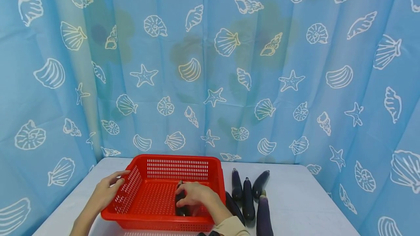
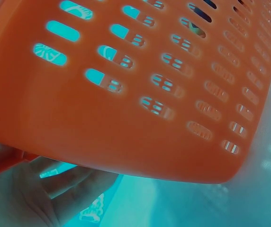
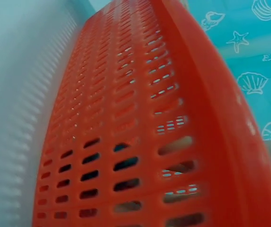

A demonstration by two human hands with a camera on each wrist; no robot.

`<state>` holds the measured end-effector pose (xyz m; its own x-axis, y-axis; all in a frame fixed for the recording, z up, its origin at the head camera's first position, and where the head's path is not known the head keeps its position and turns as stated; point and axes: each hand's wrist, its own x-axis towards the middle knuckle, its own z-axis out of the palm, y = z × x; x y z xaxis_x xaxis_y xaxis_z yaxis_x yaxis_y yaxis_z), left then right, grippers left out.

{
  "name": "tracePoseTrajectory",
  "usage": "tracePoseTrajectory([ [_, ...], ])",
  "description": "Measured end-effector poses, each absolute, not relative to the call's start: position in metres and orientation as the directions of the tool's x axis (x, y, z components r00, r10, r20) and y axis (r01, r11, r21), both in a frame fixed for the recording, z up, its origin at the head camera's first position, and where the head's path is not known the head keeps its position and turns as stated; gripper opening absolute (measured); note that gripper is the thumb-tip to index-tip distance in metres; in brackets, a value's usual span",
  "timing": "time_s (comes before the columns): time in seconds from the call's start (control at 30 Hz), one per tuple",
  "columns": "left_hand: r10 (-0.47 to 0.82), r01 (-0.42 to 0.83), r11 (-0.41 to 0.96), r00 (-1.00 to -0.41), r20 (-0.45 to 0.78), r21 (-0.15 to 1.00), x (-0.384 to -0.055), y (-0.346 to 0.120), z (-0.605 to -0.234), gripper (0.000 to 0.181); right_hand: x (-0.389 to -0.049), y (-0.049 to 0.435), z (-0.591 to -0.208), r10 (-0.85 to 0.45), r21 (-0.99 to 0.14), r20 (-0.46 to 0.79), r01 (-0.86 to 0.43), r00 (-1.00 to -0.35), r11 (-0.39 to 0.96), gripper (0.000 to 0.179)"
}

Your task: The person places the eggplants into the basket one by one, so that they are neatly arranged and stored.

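We see the right hand (image 1: 194, 195) inside the red plastic basket (image 1: 154, 197), its grip curled round a dark eggplant (image 1: 181, 210) near the right wall. The left hand (image 1: 106, 190) rests fairly straight fingers against the left rim, its grip loose. Other eggplants (image 1: 248, 201) lie beside the basket on the white desk (image 1: 295, 201).

Red perforated plastic basket (image 1: 157, 223) on white-covered counter (image 1: 302, 203). Left hand (image 1: 105, 191) at basket's left rim. Right hand (image 1: 195, 194) reaches inside, gripping an eggplant (image 1: 179, 196) near the basket floor, right of center. Five more eggplants (image 1: 248, 203) clustered just right of basket, stems mostly pointing away. Blue curtain (image 1: 203, 57) behind, white seashell/starfish print.
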<state>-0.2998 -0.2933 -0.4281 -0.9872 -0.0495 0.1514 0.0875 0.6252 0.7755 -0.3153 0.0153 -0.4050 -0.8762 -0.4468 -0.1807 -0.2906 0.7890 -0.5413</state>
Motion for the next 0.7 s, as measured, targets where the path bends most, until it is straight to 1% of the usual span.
tracePoseTrajectory([
  [0.07, -0.052, 0.085, 0.627, -0.987, 0.150, 0.774, -0.300, -0.293, -0.428, 0.043, -0.314, 0.018, -0.402, -0.445, -0.507, -0.161, -0.313, -0.881, 0.803, 0.039],
  [0.13, -0.053, 0.081, 0.628, -0.988, 0.147, 0.774, -0.300, -0.293, -0.428, 0.043, -0.313, 0.021, -0.399, -0.450, -0.497, -0.146, -0.328, -0.881, 0.803, 0.040],
  [0.23, -0.056, 0.077, 0.630, -0.988, 0.144, 0.773, -0.301, -0.293, -0.428, 0.043, -0.310, 0.025, -0.395, -0.457, -0.527, -0.127, -0.331, -0.880, 0.783, 0.042],
  [0.4, -0.055, 0.079, 0.634, -0.988, 0.147, 0.769, -0.301, -0.294, -0.429, 0.043, -0.305, 0.031, -0.389, -0.447, -0.593, -0.127, -0.293, -0.886, 0.749, 0.043],
  [0.5, -0.054, 0.081, 0.637, -0.987, 0.149, 0.766, -0.302, -0.294, -0.429, 0.043, -0.302, 0.034, -0.385, -0.442, -0.597, -0.121, -0.290, -0.889, 0.748, 0.045],
  [0.7, -0.055, 0.082, 0.628, -0.987, 0.149, 0.774, -0.302, -0.294, -0.429, 0.043, -0.296, 0.045, -0.370, -0.467, -0.583, -0.088, -0.335, -0.880, 0.740, 0.044],
])
